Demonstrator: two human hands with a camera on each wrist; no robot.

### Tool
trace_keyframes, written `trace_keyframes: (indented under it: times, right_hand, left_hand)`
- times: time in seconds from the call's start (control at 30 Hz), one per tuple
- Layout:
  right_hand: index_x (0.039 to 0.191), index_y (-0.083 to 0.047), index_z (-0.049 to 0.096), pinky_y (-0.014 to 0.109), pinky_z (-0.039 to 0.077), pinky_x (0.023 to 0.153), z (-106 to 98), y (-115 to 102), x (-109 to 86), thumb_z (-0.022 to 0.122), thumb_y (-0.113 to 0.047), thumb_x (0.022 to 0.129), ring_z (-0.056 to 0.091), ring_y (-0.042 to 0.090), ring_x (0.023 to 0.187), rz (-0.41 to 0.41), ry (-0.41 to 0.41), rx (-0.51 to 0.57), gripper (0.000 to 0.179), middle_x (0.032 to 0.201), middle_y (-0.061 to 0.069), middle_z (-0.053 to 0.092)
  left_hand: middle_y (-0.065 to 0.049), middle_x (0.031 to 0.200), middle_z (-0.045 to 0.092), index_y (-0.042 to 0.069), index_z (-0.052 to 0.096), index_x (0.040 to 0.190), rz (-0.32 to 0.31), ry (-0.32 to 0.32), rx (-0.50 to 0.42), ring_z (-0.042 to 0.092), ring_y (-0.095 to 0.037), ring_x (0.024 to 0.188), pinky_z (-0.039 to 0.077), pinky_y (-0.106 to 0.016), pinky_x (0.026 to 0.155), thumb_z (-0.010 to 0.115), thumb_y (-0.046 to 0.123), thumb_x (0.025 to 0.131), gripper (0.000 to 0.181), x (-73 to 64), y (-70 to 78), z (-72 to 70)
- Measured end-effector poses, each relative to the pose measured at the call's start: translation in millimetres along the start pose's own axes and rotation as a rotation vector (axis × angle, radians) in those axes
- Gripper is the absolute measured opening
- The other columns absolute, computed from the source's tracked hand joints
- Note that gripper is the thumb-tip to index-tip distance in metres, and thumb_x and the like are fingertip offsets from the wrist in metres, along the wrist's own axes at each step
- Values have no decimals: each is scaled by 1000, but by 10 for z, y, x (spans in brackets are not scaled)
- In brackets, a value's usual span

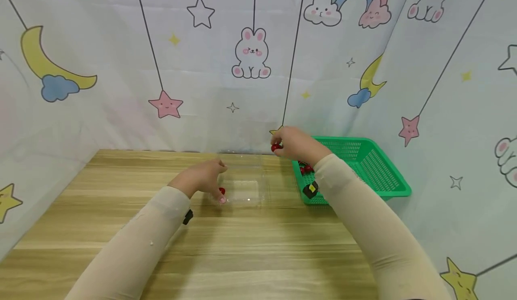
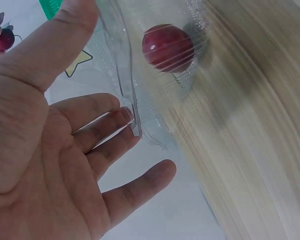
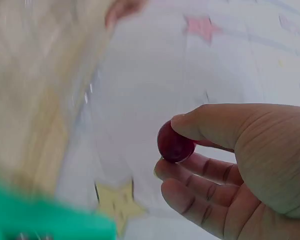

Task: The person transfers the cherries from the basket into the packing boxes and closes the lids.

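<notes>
A clear plastic box sits on the wooden table, with a red cherry inside near its left end. My left hand spans the box's left side, thumb toward the front and fingers toward the back. Its fingers are extended, some fingertips right at the clear rim. Up and to the right of the box, my right hand pinches another cherry between thumb and fingers. That cherry hangs in the air beside the green basket, and a thin stem shows on it in the left wrist view.
More cherries lie in the left part of the green basket, partly hidden by my right forearm. Behind the wooden table hangs a white printed curtain, which also runs down the right side. Both sleeved forearms reach across the table.
</notes>
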State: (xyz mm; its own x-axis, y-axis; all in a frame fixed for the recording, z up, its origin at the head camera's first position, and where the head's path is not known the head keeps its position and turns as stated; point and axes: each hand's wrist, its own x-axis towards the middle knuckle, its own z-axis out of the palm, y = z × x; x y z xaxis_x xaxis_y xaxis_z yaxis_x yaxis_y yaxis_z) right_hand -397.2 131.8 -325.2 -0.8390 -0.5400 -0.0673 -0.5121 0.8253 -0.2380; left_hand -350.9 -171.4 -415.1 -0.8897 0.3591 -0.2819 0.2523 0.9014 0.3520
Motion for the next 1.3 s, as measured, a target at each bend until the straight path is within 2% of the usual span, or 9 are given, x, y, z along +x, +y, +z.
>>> trace_keyframes:
  times: [0.13, 0.27, 0.43, 0.63, 0.8, 0.97, 1.13, 1.3]
  right_hand:
    - [131, -8, 81, 43, 68, 102, 288, -286, 105, 77, -17, 110, 80, 27, 119, -101, -28, 10, 23, 131, 12, 81]
    - [125, -8, 84, 40, 68, 98, 606, -479, 231, 78, -16, 109, 80, 24, 112, -171, -33, -1, 20, 125, 9, 83]
    - [119, -10, 84, 35, 68, 93, 968, -599, 375, 80, -18, 107, 79, 19, 103, -191, -38, 51, 14, 118, 6, 83]
    - [112, -13, 84, 32, 65, 89, 1251, -649, 513, 83, -18, 106, 74, 13, 96, -178, -31, 120, 8, 113, 1, 83]
    - [107, -11, 86, 33, 65, 88, 1403, -671, 606, 85, -15, 104, 75, 14, 95, -171, -5, 178, 5, 108, 2, 84]
    - [108, -11, 87, 31, 65, 88, 1487, -716, 653, 83, -15, 105, 77, 15, 98, -166, -25, 192, 6, 108, 3, 86]
    - [110, -13, 89, 30, 65, 89, 1505, -754, 662, 80, -12, 106, 78, 14, 102, -169, -27, 181, 10, 112, 0, 87]
    - [117, -9, 87, 36, 67, 97, 1459, -752, 636, 76, -12, 108, 80, 21, 112, -185, -45, 181, 15, 118, 6, 87]
  left_hand:
    - [-18, 184, 37, 6, 46, 174, -4, -2, -4, 43, -49, 165, 43, -68, 131, 107, 41, 80, 117, 4, -6, 6]
    - [-20, 183, 37, 5, 47, 173, -3, -4, -2, 44, -49, 165, 45, -67, 130, 107, 42, 79, 117, 14, -10, 8]
    - [-21, 183, 37, 5, 47, 173, 6, -8, 2, 45, -49, 164, 47, -67, 128, 106, 44, 79, 118, 33, -2, 6]
    - [-20, 182, 40, 6, 46, 174, 19, -2, 0, 47, -48, 163, 47, -68, 128, 106, 45, 79, 118, 33, -10, 2]
    - [-20, 178, 44, 5, 49, 172, 40, 7, 18, 51, -48, 159, 50, -67, 126, 107, 45, 78, 118, 38, -28, 6]
    - [-21, 177, 46, 9, 53, 171, 43, 14, 37, 53, -48, 157, 51, -67, 125, 108, 44, 78, 114, 48, -30, 6]
    - [-21, 176, 46, 11, 55, 169, 47, 15, 33, 53, -48, 157, 50, -67, 126, 108, 42, 79, 109, 44, -30, -2]
    - [-21, 178, 45, 11, 54, 170, 46, 12, 32, 53, -49, 158, 50, -68, 126, 107, 42, 79, 110, 38, -42, 3]
